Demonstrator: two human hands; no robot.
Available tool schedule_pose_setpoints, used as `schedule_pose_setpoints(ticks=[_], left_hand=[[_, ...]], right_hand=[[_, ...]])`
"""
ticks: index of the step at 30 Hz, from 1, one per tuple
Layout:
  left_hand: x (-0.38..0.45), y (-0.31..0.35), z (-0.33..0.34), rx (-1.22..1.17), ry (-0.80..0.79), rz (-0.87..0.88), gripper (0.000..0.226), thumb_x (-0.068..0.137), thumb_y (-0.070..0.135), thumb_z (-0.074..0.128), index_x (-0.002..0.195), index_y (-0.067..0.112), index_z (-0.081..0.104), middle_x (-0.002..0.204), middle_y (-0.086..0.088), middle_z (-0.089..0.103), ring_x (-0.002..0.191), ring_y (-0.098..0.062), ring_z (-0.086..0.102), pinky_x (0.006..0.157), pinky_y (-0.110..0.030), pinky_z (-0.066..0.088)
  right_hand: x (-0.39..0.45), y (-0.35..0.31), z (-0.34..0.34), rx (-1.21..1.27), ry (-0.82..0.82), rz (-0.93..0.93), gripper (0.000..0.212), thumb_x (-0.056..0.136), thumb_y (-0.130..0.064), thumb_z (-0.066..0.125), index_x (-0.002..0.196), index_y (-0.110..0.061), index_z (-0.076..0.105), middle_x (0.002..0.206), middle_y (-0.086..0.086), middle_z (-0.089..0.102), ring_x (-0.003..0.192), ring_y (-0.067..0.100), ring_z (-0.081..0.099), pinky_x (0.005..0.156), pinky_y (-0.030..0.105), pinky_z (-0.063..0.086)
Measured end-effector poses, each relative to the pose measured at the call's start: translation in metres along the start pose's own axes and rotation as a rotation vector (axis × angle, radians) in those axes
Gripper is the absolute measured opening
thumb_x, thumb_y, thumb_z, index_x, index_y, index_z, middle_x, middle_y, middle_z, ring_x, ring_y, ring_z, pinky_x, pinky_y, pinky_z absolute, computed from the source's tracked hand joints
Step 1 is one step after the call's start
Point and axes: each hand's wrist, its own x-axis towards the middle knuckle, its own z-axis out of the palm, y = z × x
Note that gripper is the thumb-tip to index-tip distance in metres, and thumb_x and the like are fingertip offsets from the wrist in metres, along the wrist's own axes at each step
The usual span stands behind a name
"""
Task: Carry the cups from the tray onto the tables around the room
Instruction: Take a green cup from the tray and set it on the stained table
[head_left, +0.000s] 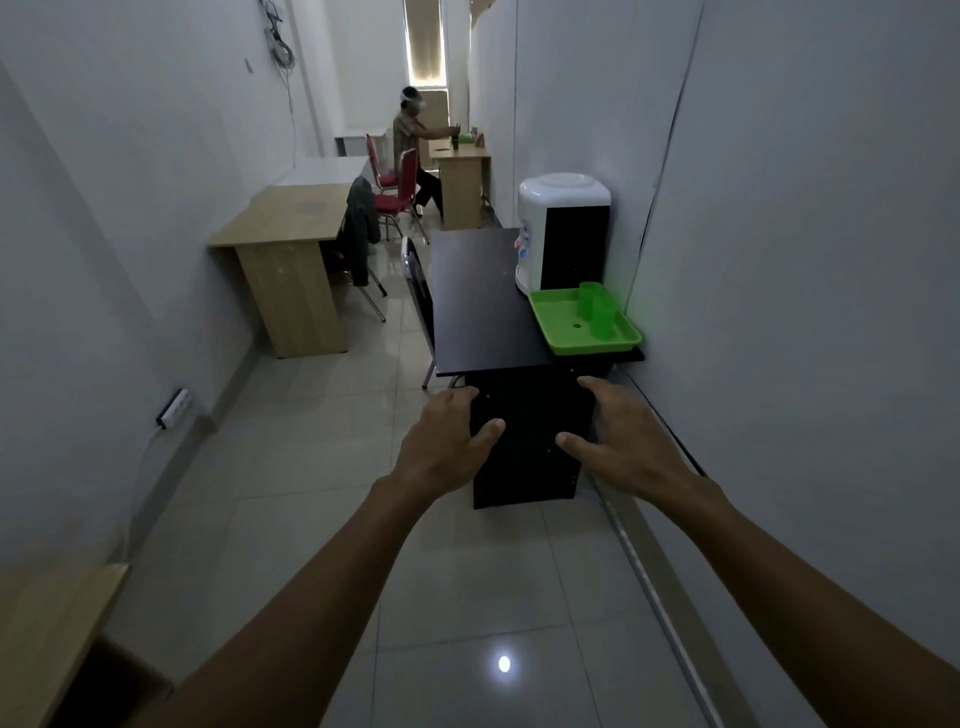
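Reaching forward: left hand (447, 441) and right hand (621, 441) both spread, fingers relaxed, each grip empty, short of black worktop (478, 296). Green tray (558, 325) at worktop's near right corner by wall, beside water dispenser (563, 231). Two green cups (592, 301) on tray, translucent, outlines overlapping, hard to separate.

The tray (558, 332) and the cups (590, 300) look like smooth green plastic, the cups see-through. The dark surface (478, 301) under them is matt black. The desk (283, 221) shows pale wood grain. The floor (467, 597) is glossy tile, and the water dispenser (540, 208) is shiny white plastic.
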Motion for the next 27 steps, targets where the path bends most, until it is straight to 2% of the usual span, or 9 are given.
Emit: schedule_pose_setpoints(ticks=[4, 8, 15, 20, 27], left_hand=[[0.089, -0.018, 0.017, -0.018, -0.034, 0.048, 0.062, 0.089, 0.052, 0.049, 0.140, 0.016, 0.043, 0.141, -0.007, 0.051, 0.130, -0.026, 0.048, 0.101, -0.045, 0.045], [0.180, -0.033, 0.032, -0.032, -0.058, 0.076, 0.060, 0.095, 0.041, 0.055, 0.144, 0.010, 0.039, 0.146, -0.011, 0.046, 0.130, -0.026, 0.048, 0.103, -0.041, 0.044], [0.328, -0.048, 0.056, -0.043, -0.108, 0.150, 0.060, 0.095, 0.038, 0.055, 0.145, 0.009, 0.038, 0.149, -0.012, 0.042, 0.136, -0.025, 0.041, 0.106, -0.034, 0.036], [0.412, -0.048, 0.093, -0.094, -0.157, 0.184, 0.060, 0.094, 0.039, 0.058, 0.144, 0.012, 0.039, 0.149, -0.009, 0.043, 0.135, -0.023, 0.041, 0.105, -0.035, 0.037], [0.538, -0.042, 0.153, -0.122, -0.164, 0.206, 0.058, 0.092, 0.036, 0.061, 0.140, 0.008, 0.046, 0.141, -0.012, 0.051, 0.128, -0.026, 0.049, 0.101, -0.037, 0.042]], right_hand=[[0.074, 0.030, 0.018, 0.021, 0.018, 0.020, 0.079, 0.081, -0.039, 0.071, 0.146, -0.016, 0.033, 0.146, 0.007, 0.044, 0.134, 0.024, 0.041, 0.104, 0.038, 0.040], [0.151, 0.057, 0.034, 0.045, -0.008, 0.043, 0.079, 0.080, -0.034, 0.073, 0.146, -0.014, 0.035, 0.145, 0.009, 0.044, 0.132, 0.025, 0.043, 0.107, 0.037, 0.039], [0.271, 0.108, 0.048, 0.035, -0.095, 0.149, 0.082, 0.081, -0.034, 0.073, 0.149, -0.016, 0.030, 0.152, 0.008, 0.036, 0.139, 0.025, 0.034, 0.111, 0.036, 0.032], [0.339, 0.160, 0.065, 0.031, -0.128, 0.236, 0.084, 0.082, -0.038, 0.072, 0.150, -0.020, 0.027, 0.154, 0.006, 0.033, 0.140, 0.023, 0.031, 0.109, 0.035, 0.032], [0.432, 0.243, 0.094, 0.070, -0.093, 0.331, 0.081, 0.081, -0.035, 0.072, 0.148, -0.016, 0.030, 0.148, 0.008, 0.038, 0.134, 0.023, 0.036, 0.105, 0.032, 0.033]])
